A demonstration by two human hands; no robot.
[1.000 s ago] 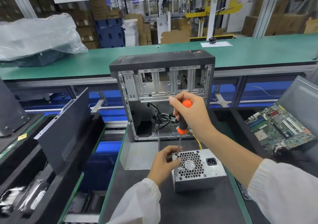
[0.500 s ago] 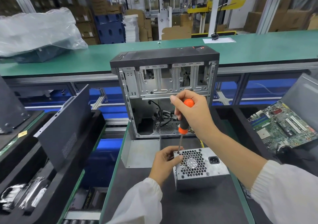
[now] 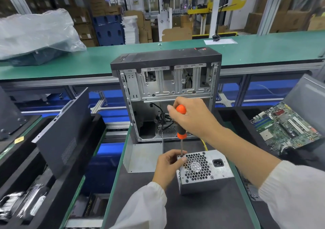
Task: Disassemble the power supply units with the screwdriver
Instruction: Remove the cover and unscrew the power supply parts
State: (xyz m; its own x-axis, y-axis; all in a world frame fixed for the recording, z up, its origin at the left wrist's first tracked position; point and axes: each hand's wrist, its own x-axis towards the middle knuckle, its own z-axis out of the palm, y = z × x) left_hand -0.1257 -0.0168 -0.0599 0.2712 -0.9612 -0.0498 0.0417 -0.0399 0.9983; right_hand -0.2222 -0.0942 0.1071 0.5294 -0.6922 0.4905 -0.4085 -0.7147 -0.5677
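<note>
A silver power supply unit [image 3: 209,174] with a honeycomb fan grille and a black socket stands on the dark mat. My right hand [image 3: 191,117] grips the orange and black handle of a screwdriver [image 3: 181,132], held upright. Its tip sits at the unit's top left corner. My left hand [image 3: 169,165] holds that same corner, fingers curled round the edge beside the shaft.
An open black and silver computer case [image 3: 167,81] stands just behind the unit. A flat metal panel [image 3: 142,158] lies to its left. A green motherboard [image 3: 286,126] rests at the right. Black side panels [image 3: 65,133] lean in trays at the left. A green conveyor [image 3: 263,49] runs behind.
The view has shifted slightly. Both hands stay at the unit's top left corner with the screwdriver upright on it.
</note>
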